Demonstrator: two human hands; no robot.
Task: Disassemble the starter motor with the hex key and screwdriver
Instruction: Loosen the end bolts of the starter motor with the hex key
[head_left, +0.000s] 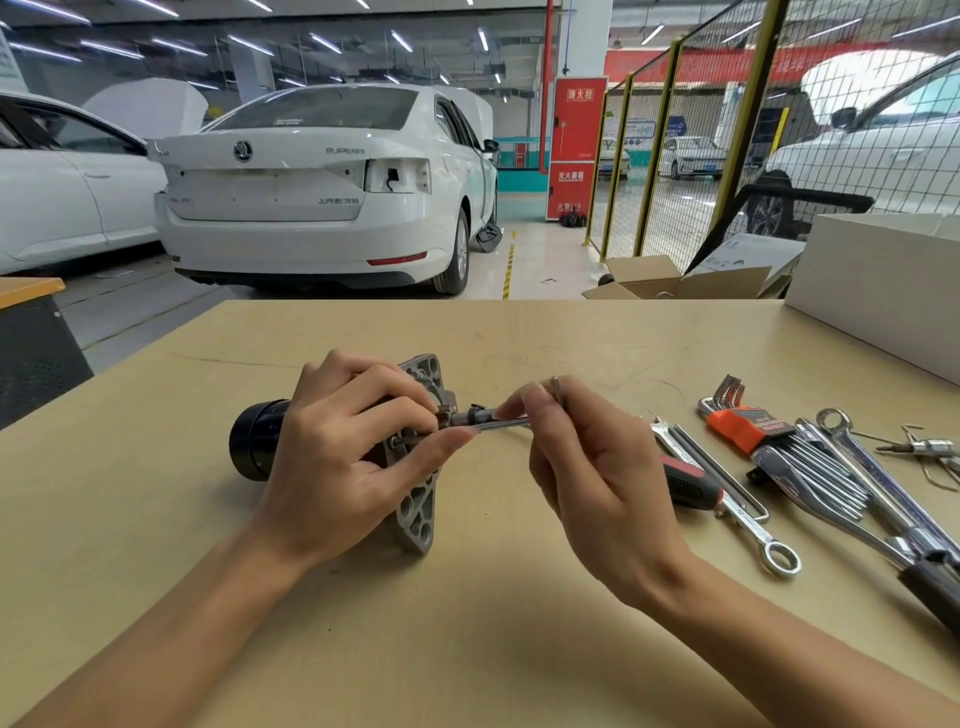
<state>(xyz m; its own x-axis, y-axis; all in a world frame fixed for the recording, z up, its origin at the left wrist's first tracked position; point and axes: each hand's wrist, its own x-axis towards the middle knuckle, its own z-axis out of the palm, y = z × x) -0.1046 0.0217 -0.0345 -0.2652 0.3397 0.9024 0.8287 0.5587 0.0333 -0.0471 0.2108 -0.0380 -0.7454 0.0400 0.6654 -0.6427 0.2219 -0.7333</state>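
A tan table (519, 649) stands in a big garage, with a white car (322, 182) behind it. The motor (410, 447) lies on its side in the middle of the table, black at one end, grey metal at the other. The left hand (337, 457) holds the motor. The right hand (587, 467) pinches a hex key (501, 422) whose tip meets the motor. Wrenches (810, 467) lie to the right.
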